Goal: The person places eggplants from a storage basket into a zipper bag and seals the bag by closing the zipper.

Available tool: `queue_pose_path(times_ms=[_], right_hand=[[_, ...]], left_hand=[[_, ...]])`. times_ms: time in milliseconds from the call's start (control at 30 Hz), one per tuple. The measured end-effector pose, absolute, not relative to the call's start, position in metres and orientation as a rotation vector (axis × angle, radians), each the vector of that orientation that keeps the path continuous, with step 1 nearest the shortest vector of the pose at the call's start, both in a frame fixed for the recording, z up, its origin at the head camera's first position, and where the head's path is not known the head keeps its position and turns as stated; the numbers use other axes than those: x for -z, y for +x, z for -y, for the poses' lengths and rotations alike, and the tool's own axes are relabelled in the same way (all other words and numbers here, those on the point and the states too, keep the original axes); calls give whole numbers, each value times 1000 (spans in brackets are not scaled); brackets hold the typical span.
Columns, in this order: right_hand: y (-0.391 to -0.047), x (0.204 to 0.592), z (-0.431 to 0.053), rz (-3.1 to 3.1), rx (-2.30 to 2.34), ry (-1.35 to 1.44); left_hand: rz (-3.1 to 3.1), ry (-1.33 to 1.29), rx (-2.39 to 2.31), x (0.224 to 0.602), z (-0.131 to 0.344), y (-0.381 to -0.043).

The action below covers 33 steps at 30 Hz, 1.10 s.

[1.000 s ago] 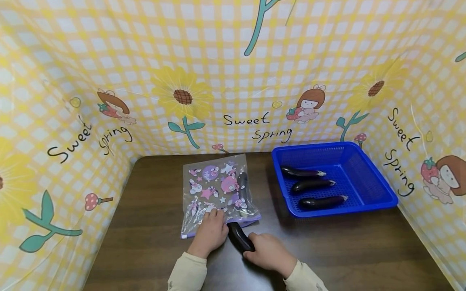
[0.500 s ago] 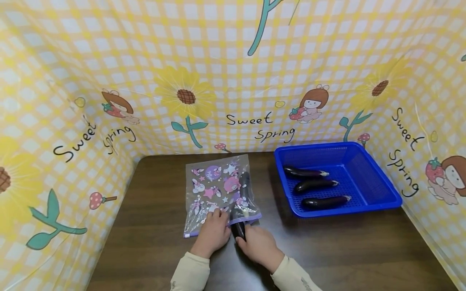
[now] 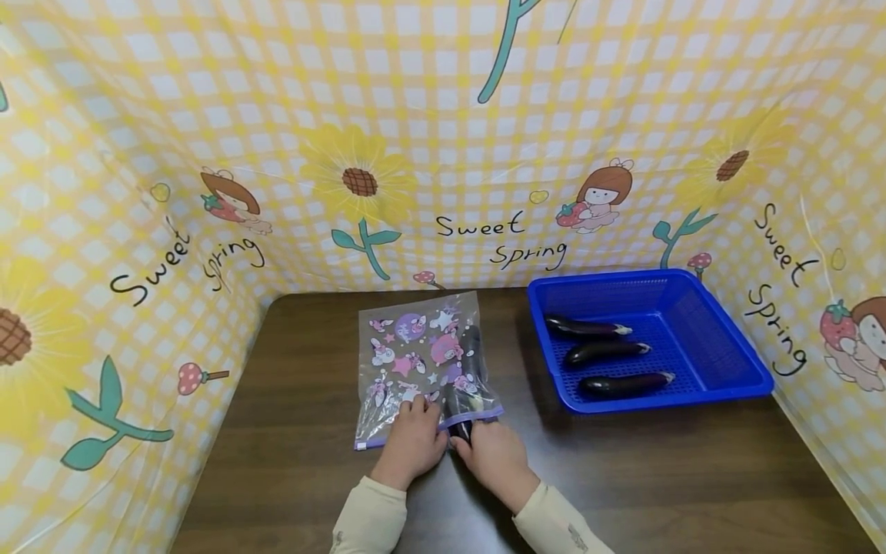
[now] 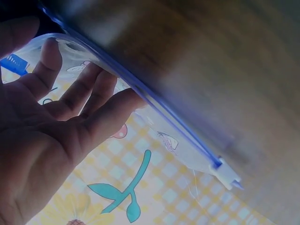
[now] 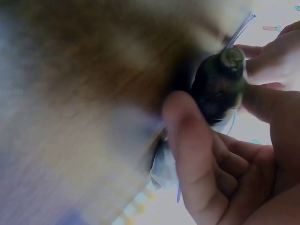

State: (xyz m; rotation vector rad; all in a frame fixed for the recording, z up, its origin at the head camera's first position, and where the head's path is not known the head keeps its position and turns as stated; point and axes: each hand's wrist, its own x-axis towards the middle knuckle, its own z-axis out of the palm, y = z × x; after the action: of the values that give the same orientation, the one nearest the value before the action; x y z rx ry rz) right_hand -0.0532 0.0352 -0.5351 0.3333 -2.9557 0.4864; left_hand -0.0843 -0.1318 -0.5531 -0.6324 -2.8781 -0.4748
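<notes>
A clear zip bag point(image 3: 388, 404) with pink and purple prints lies flat on the table, its purple-edged mouth towards me. My left hand point(image 3: 413, 440) holds the bag at the mouth, fingers over the printed upper side; its fingertips meet the purple rim point(image 4: 164, 119) in the left wrist view. With my right hand point(image 3: 500, 460) I grip an eggplant point(image 3: 460, 432) that is partly inside the mouth. Its stem end point(image 5: 232, 59) faces back between my fingers in the right wrist view. Another eggplant point(image 3: 472, 346) shows through the bag's right side.
To the right stands a blue plastic basket point(image 3: 720, 388) with 3 eggplants on its left side, the nearest eggplant point(image 3: 623, 384) towards me. A white slider point(image 4: 228, 173) sits at the left end of the bag's zip. A checked cloth point(image 3: 415, 77) encloses the table point(image 3: 277, 462).
My right hand has pushed the eggplant forward, deeper into the bag, and moved closer to the left hand. The left hand has stayed at the mouth. The view has shifted slightly left.
</notes>
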Motion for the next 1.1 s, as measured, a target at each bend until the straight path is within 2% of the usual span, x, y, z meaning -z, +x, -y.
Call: queue_pose_path(times_ms=[333,567,1100], right_hand=[[-23,522,-60,3130,-533,577],[-21,518,-63,3064,-687,856],[-29,516,-52,3047,-680,938]], left_hand=[[2930,-607,476,547,129,-82],[2921,-594,484,549,129,-83],[2956,-603,497,549,130,-83]])
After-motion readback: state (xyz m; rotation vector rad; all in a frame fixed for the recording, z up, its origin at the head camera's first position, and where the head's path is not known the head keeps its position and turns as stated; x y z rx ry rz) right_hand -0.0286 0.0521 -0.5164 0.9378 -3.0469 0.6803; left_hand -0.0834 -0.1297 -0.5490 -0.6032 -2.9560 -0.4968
